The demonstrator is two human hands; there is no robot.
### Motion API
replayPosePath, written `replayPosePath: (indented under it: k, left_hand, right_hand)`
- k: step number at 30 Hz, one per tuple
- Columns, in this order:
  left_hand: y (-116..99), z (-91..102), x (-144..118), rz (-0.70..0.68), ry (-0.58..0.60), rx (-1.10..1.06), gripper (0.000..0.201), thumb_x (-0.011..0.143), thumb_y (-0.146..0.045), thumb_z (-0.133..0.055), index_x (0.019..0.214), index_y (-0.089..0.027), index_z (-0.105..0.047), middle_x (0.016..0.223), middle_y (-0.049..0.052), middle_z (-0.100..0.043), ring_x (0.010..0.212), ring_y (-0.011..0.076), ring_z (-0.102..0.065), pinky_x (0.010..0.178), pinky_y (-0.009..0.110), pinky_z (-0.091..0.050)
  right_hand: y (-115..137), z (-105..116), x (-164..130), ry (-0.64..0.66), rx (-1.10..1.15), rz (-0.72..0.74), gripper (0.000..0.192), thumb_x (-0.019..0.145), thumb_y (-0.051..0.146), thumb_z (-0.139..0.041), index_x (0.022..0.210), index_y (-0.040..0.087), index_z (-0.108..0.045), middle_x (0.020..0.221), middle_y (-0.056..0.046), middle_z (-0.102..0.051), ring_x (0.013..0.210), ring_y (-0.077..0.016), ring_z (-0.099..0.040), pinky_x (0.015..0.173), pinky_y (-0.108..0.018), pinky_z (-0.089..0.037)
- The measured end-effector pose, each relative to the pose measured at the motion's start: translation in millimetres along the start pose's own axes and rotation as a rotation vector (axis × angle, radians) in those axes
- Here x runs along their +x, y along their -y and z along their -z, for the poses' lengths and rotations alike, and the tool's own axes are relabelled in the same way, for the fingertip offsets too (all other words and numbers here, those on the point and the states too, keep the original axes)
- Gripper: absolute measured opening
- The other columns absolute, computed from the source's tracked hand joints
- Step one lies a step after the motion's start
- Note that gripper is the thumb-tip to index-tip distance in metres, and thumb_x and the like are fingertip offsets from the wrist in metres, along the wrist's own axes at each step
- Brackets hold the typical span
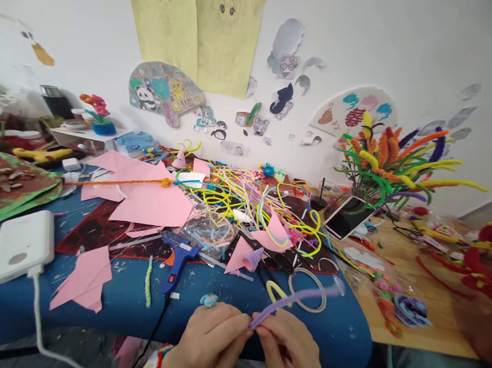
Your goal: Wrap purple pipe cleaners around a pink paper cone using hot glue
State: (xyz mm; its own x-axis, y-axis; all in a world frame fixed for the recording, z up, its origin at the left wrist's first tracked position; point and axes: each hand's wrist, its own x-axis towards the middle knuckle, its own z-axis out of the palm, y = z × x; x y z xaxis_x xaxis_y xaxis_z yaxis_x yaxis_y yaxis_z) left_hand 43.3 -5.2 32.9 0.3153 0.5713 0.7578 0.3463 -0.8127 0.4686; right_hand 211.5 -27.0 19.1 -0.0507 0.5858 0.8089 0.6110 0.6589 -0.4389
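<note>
A fuzzy purple pipe cleaner [293,299] slants up to the right from my fingertips, its far end smeared by motion. My left hand [211,337] pinches its lower end, and a small light-blue fuzzy piece [209,300] shows at that hand's knuckles. Close beside it, my right hand [288,347] pinches the same pipe cleaner between thumb and fingers. Both hands are over the front edge of the blue table [125,321]. Just beyond them lie scissors [275,288] with pale yellow on a handle and a roll of clear tape [308,290].
A blue glue gun [178,260] lies left of centre, near pink paper scraps [85,279] and a white power bank [23,245]. Loose pipe cleaners [228,197] heap up behind. At right stand a phone [349,217] and a bunch of pipe-cleaner flowers [389,154].
</note>
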Motion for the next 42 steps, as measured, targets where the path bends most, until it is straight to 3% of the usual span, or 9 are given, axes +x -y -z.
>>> replayPosePath:
  k: [3,6,11,16,23,26,31,35,42]
  left_hand:
    - [-1,0.1,-1,0.253,0.112,-0.413,0.041,0.106,-0.038,-0.048,0.075,-0.017,-0.066,0.058,0.002,-0.067,0.053,0.0119,-0.060,0.054,0.022,-0.042]
    - [4,-3.5,-6,0.697,0.318,-1.057,0.052,0.091,-0.061,-0.064,0.068,-0.015,-0.067,0.046,-0.002,-0.055,0.038,0.0081,-0.047,0.041,0.019,-0.034]
    - [17,-12.1,-10,1.114,0.571,-1.600,0.048,0.067,-0.055,-0.085,0.062,-0.011,-0.066,0.038,-0.004,-0.051,0.024,0.0058,-0.036,0.028,0.018,-0.018]
    - [16,-8.6,-2,1.016,0.503,-1.247,0.054,0.083,-0.067,-0.068,0.075,-0.014,-0.065,0.044,-0.006,-0.051,0.030,0.0067,-0.042,0.034,0.017,-0.029]
    - [9,-10.2,-5,0.114,0.036,0.059,0.022,0.106,-0.031,-0.050,0.103,-0.019,-0.068,0.074,0.002,-0.073,0.062,0.0137,-0.068,0.057,0.023,-0.047]
    - [14,-15.5,-8,0.008,0.017,0.254,0.022,0.107,-0.020,-0.042,0.105,-0.018,-0.064,0.075,0.001,-0.073,0.060,0.0143,-0.068,0.055,0.025,-0.046]
    - [19,-20.9,-7,0.121,0.128,0.141,0.029,0.106,-0.020,-0.039,0.091,-0.019,-0.064,0.073,0.002,-0.070,0.058,0.0155,-0.065,0.055,0.026,-0.045]
    - [21,-19.3,-1,0.400,0.254,-0.183,0.029,0.103,-0.025,-0.048,0.082,-0.018,-0.066,0.072,0.002,-0.069,0.064,0.0145,-0.063,0.060,0.024,-0.044]
    - [32,-19.3,-4,0.822,0.448,-0.925,0.059,0.090,-0.071,-0.055,0.079,-0.014,-0.064,0.050,-0.007,-0.045,0.040,0.0072,-0.039,0.045,0.021,-0.026]
  right_hand:
    - [-5,-2,-3,-0.067,-0.015,0.044,0.020,0.102,0.029,-0.059,0.097,0.023,-0.077,0.071,-0.002,-0.080,0.059,-0.0180,-0.075,0.060,-0.027,-0.059]
    - [-6,-7,2,-0.127,0.117,0.027,0.025,0.101,0.038,-0.061,0.095,0.023,-0.080,0.057,0.000,-0.071,0.049,-0.0166,-0.068,0.051,-0.026,-0.055]
    - [-2,-11,15,-0.047,0.421,-0.015,0.029,0.102,0.038,-0.059,0.083,0.025,-0.077,0.044,0.004,-0.061,0.035,-0.0119,-0.051,0.043,-0.024,-0.043]
    - [-8,-1,3,0.047,0.275,-0.205,0.024,0.097,0.035,-0.067,0.079,0.025,-0.079,0.056,0.000,-0.073,0.049,-0.0147,-0.067,0.051,-0.022,-0.052]
    - [-7,-8,-5,0.053,0.260,-0.543,0.022,0.091,0.032,-0.068,0.076,0.021,-0.080,0.054,0.000,-0.068,0.043,-0.0133,-0.057,0.042,-0.020,-0.043]
    - [-11,-10,1,0.091,0.297,-0.610,0.021,0.090,0.033,-0.068,0.077,0.020,-0.080,0.047,0.003,-0.060,0.040,-0.0115,-0.050,0.038,-0.019,-0.038]
    - [-32,-3,5,0.238,0.360,-0.575,0.015,0.087,0.027,-0.070,0.079,0.021,-0.081,0.064,-0.001,-0.074,0.050,-0.0121,-0.061,0.047,-0.016,-0.045]
    - [-42,-1,0,0.228,0.361,-0.532,0.016,0.086,0.024,-0.070,0.073,0.021,-0.078,0.061,0.000,-0.072,0.046,-0.0100,-0.054,0.045,-0.017,-0.040]
    - [-35,-6,-3,0.219,0.445,-0.571,0.033,0.089,0.041,-0.069,0.066,0.018,-0.075,0.048,0.004,-0.051,0.043,-0.0088,-0.035,0.042,-0.021,-0.028]
